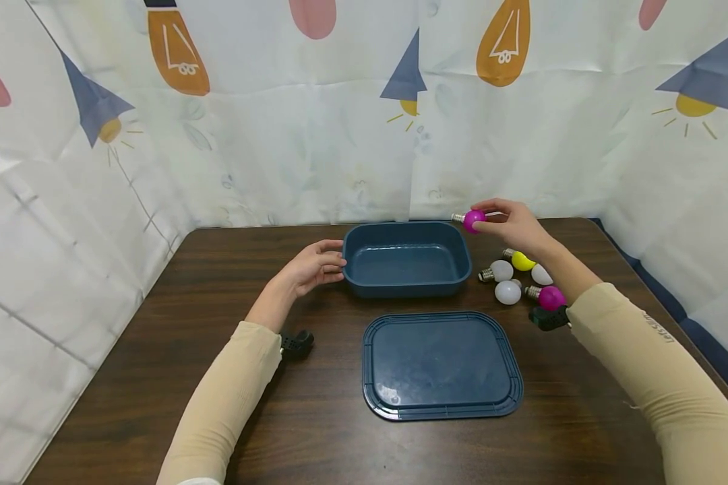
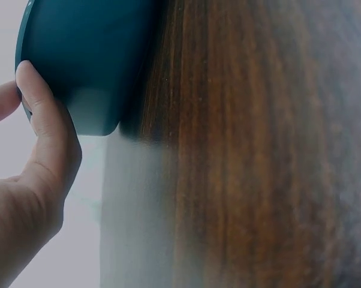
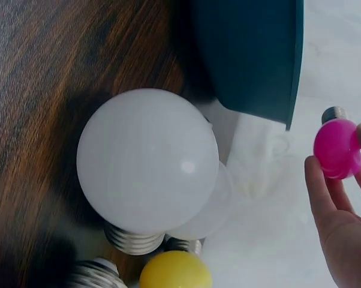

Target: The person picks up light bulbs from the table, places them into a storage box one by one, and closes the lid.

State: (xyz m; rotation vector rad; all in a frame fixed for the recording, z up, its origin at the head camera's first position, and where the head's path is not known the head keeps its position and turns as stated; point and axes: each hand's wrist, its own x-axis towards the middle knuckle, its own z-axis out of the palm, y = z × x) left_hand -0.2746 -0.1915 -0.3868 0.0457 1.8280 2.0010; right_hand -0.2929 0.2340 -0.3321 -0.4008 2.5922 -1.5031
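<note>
My right hand (image 1: 509, 225) pinches a pink light bulb (image 1: 474, 221) by its round glass, raised near the back right corner of the dark blue box (image 1: 406, 291). In the right wrist view the bulb's metal screw base (image 3: 334, 114) points up, away from the palm. The left hand (image 1: 317, 266) is at the box's left end, and in the left wrist view its fingers (image 2: 39, 99) grip the rim. Inside, the box shows a bare floor. Right of it lie white bulbs (image 1: 507, 292), a yellow bulb (image 1: 524, 261) and another pink bulb (image 1: 551, 298).
A dark blue lid (image 1: 443, 364) lies flat on the brown wooden table (image 1: 315, 431), in front of the box. A printed white curtain (image 1: 315, 155) hangs close behind the table's back edge and along both sides.
</note>
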